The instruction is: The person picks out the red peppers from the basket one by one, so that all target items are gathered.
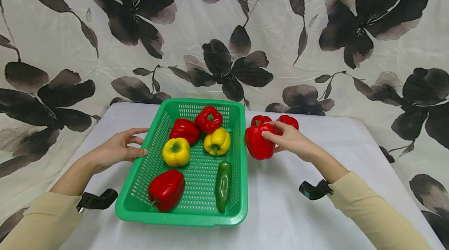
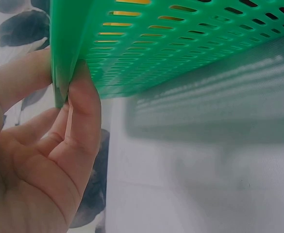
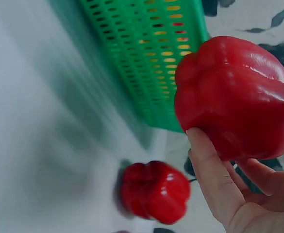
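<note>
My left hand (image 1: 114, 149) pinches the left rim of a green plastic basket (image 1: 182, 218); in the left wrist view, fingers (image 2: 83, 109) lie on both sides of that rim. A red bell pepper (image 1: 257, 145) is in the grip of my right hand (image 1: 294, 140), just outside the basket's right side. Its stem points up, and the right wrist view shows it raised above the table. Inside the basket lie red bell peppers (image 1: 167, 190), two yellow bell peppers (image 1: 176, 152) and a long green chili pepper (image 1: 223, 186).
Behind my right hand, two more red bell peppers (image 1: 260, 120) rest on the white-covered table (image 1: 280, 211). A floral cloth (image 1: 298, 16) hangs along the table's back edge. The basket's raised walls stand between the peppers outside and those inside.
</note>
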{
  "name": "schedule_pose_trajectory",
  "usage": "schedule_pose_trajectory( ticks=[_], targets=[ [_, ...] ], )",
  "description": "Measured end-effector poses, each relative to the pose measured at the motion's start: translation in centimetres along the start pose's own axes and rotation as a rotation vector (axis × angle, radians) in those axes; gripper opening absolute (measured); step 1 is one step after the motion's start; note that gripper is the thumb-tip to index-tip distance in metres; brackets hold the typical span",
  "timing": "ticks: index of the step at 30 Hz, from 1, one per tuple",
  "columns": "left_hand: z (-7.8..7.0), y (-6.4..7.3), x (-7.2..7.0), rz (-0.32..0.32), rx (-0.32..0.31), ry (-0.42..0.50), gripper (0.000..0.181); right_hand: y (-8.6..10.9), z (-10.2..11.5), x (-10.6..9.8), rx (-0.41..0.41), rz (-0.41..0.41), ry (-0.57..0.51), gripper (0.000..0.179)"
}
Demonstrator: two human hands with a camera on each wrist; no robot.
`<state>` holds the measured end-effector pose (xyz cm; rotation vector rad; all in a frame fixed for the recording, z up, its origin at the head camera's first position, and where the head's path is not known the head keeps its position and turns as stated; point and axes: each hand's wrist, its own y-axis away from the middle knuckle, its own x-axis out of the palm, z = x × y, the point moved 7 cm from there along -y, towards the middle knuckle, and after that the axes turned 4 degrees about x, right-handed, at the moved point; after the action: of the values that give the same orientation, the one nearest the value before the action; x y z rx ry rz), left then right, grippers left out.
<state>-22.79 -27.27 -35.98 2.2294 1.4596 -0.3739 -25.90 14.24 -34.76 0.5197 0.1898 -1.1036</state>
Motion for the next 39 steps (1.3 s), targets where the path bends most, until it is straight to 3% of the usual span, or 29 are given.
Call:
schedule_pose_trajectory(
  ticks=[12,39],
  targets=[
    [0.0,0.1,0.0,0.003,0.004,-0.002,0.082,-0.4,-3.1,0.3,0.083,-0.046,0.025,0.073],
    [-0.1,0.1,0.0,0.011,0.004,0.001,0.081,-1.4,-6.3,1.3,0.168,-0.078,0.030,0.071]
  ],
)
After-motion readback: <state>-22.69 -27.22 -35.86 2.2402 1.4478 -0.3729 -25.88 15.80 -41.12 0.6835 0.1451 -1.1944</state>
